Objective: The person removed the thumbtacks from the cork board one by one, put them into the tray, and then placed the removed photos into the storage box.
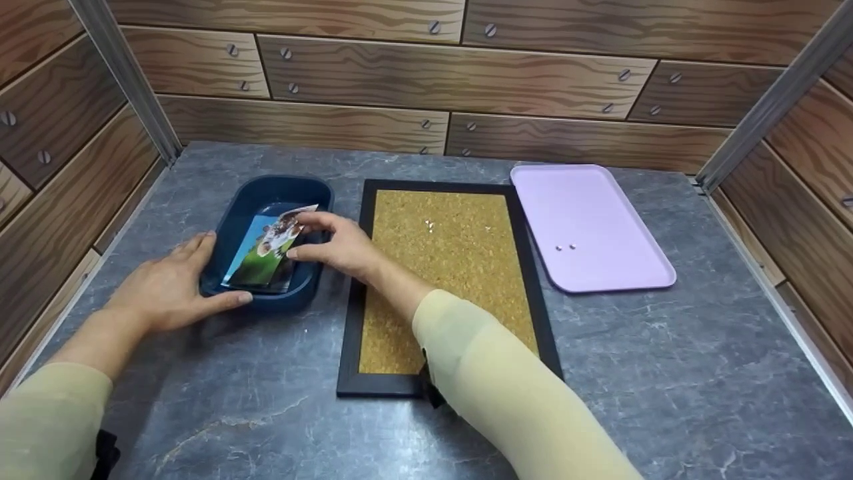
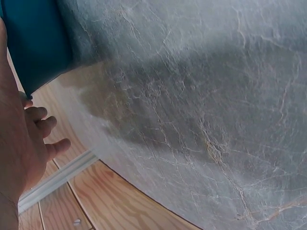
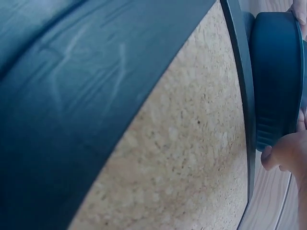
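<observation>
A dark blue plastic bin [image 1: 313, 293] stands on the left of the table with several glossy photos in it. The top photo [image 1: 263, 263] shows a brown-and-white animal on green grass under blue sky, and its upper right corner is raised toward the rim. My right hand [image 1: 340, 247] reaches over the bin's right side and holds this photo by its right edge, index finger and thumb on it. With fingers along the left rim and thumb stretched over the front rim, my left hand [image 1: 166, 290] rests against the bin.
A black-framed cork board [image 1: 446, 280] lies in the middle under my right forearm, small shiny bits [image 1: 430, 227] on it. To its right is a lilac tray [image 1: 586, 207] with two small silvery beads [image 1: 566, 247]. Wood-patterned walls [image 1: 400, 73] enclose the table's back and sides.
</observation>
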`<move>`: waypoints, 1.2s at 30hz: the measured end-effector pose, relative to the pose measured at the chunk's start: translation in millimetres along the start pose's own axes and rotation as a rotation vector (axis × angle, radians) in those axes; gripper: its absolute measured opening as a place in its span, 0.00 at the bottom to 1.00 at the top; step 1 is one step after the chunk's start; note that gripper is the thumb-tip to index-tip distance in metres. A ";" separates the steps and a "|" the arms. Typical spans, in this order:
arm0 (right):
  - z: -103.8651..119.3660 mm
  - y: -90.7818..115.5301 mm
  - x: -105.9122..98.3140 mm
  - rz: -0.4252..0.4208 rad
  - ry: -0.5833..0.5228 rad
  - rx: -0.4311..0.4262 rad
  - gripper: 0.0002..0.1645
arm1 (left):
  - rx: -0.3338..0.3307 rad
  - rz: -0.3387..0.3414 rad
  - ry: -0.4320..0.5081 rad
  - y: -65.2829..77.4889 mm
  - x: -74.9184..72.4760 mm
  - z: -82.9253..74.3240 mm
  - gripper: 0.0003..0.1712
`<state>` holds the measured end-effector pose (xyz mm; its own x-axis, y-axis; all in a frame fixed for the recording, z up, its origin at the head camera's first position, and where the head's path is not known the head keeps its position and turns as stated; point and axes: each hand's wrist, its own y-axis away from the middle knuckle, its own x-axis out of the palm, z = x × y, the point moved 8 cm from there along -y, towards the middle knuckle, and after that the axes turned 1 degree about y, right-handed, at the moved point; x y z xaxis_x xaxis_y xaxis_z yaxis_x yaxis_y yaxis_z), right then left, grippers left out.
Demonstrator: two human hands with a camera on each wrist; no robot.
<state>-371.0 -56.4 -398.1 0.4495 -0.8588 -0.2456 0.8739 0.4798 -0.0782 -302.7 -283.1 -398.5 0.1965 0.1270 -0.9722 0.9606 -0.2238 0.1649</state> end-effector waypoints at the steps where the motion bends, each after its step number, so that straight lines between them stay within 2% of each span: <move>1: 0.6 0.0 0.1 0.008 0.006 -0.005 0.38 | -0.001 0.000 0.000 -0.1 -0.3 -0.2 0.74; 9: 2.8 -0.1 1.3 0.073 0.069 -0.009 0.40 | -0.004 -0.003 -0.003 -0.8 -0.6 -0.5 0.75; 25: 4.1 1.7 1.6 0.116 0.147 0.005 0.44 | 0.000 -0.003 -0.005 0.5 0.9 -1.4 0.74; 30: 3.7 2.8 -0.5 0.115 0.074 0.004 0.45 | -0.007 0.005 0.004 -0.3 1.7 -1.1 0.75; 36: 6.0 4.9 -8.0 0.094 -0.036 0.047 0.44 | -0.019 0.016 0.004 -1.4 1.7 1.5 0.75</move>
<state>-369.2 -48.2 -390.7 0.5353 -0.8169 -0.2149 0.8351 0.5500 -0.0107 -304.0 -284.1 -400.7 0.2126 0.1273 -0.9688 0.9609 -0.2071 0.1837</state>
